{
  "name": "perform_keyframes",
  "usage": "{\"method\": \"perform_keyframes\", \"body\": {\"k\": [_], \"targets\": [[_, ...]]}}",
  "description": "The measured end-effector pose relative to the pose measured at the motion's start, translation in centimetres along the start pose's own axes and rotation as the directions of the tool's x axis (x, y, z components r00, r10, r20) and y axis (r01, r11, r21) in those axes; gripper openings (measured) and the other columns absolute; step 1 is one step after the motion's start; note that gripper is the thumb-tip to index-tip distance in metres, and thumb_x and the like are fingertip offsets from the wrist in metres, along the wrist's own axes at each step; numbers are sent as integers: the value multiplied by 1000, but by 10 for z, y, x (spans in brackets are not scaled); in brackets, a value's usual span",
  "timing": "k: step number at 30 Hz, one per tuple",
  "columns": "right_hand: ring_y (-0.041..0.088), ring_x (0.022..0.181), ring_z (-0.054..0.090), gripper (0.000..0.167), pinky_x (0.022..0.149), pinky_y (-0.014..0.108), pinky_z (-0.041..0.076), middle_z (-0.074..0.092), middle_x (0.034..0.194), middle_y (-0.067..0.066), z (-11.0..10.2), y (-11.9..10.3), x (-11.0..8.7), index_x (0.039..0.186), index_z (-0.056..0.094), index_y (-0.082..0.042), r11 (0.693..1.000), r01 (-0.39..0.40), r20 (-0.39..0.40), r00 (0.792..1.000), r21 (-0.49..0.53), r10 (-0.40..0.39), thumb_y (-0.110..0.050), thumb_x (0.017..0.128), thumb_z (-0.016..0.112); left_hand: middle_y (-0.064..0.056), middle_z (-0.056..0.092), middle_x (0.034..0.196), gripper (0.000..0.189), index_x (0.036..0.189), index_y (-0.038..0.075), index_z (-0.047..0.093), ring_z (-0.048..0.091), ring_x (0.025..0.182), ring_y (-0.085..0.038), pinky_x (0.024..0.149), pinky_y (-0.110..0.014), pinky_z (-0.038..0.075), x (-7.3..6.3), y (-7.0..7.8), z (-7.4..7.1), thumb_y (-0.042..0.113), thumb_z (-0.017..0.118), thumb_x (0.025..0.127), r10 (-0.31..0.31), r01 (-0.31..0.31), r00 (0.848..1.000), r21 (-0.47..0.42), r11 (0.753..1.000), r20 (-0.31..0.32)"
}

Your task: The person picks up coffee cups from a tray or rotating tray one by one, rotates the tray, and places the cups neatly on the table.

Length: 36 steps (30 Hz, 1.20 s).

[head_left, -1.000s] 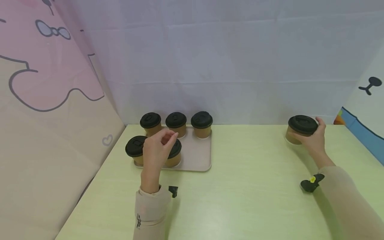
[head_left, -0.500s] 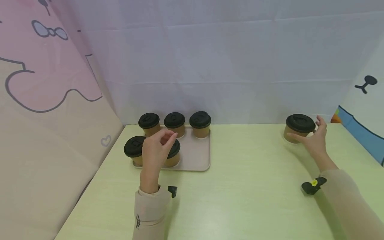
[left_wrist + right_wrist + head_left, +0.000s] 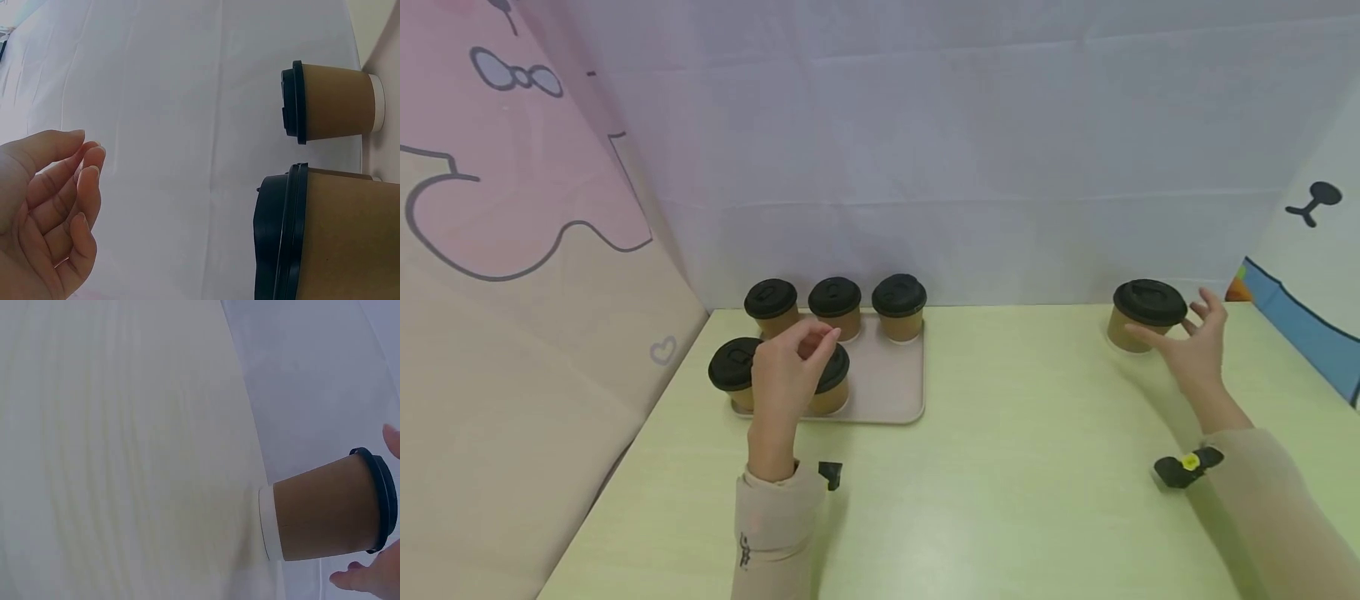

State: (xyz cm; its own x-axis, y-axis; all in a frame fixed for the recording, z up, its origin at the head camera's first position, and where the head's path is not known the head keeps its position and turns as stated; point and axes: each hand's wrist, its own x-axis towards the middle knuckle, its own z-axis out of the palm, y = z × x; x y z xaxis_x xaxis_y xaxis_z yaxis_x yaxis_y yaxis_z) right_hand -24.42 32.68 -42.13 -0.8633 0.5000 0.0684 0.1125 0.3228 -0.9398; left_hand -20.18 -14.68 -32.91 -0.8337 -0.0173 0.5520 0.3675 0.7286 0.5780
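A brown paper coffee cup with a black lid (image 3: 1148, 303) stands upright on the table at the back right. My right hand (image 3: 1197, 358) is spread around its right side; the thumb lies in front of the cup, and the other fingers stand off behind it. In the right wrist view, fingertips show either side of the lidded cup (image 3: 328, 511), with a gap between. My left hand (image 3: 784, 375) hovers over the front of the tray, fingers loosely bent and holding nothing. It partly hides a front coffee cup (image 3: 831, 392); another front cup (image 3: 733, 367) is just left of it.
A pinkish tray (image 3: 891, 387) at the back left bears several lidded cups, including a back-row cup (image 3: 900, 308) at its right. A pale cloth wall (image 3: 1000, 167) rises behind the table (image 3: 1000, 467). Each wrist wears a black camera mount.
My right hand's fingers have loosened and drawn back to the right from the cup, which stays in place. The left hand has hardly moved. The head view has shifted slightly.
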Motion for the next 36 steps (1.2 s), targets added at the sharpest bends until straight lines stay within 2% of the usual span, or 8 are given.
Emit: {"method": "perform_keyframes", "body": {"k": [7,12,19,26,36], "targets": [[29,140,16,92,112,41,23,7,153,9,-4,-9,-6,144,0,-33,984,-179,-43,983,21,180,-36,80,67,-5,68,71,15,87,9,70,60,60,-17,55,-26,42,0,0,-1,23,68,83,3,-3,1000,11,1000,-3],[23,142,14,86,113,37,21,9,153,3,-3,-23,-15,143,3,-34,969,-229,-38,972,93,234,-36,83,64,-5,68,72,15,89,10,70,59,61,-17,56,-26,42,-1,1,-1,24,66,84,-17,17,1000,13,1000,13],[18,137,24,76,112,31,24,23,144,-9,5,-45,-32,141,14,-34,941,-228,-34,969,252,244,-28,84,64,-5,69,73,15,90,10,70,59,62,-17,57,-26,43,-2,2,-1,24,66,85,-25,25,999,19,1000,24],[6,119,37,74,106,21,28,33,124,-16,9,-59,-45,138,24,-33,885,-205,-23,971,419,236,-25,80,69,-5,68,72,16,89,10,69,59,62,-17,56,-26,42,-2,2,1,25,65,85,-34,33,999,22,999,35],[5,113,43,65,103,17,31,39,115,-16,10,-73,-58,134,31,-28,849,-129,-28,986,513,167,-20,81,69,-5,68,71,14,87,9,70,60,61,-15,55,-24,43,0,2,12,22,67,84,14,-14,1000,3,1000,14]]}}
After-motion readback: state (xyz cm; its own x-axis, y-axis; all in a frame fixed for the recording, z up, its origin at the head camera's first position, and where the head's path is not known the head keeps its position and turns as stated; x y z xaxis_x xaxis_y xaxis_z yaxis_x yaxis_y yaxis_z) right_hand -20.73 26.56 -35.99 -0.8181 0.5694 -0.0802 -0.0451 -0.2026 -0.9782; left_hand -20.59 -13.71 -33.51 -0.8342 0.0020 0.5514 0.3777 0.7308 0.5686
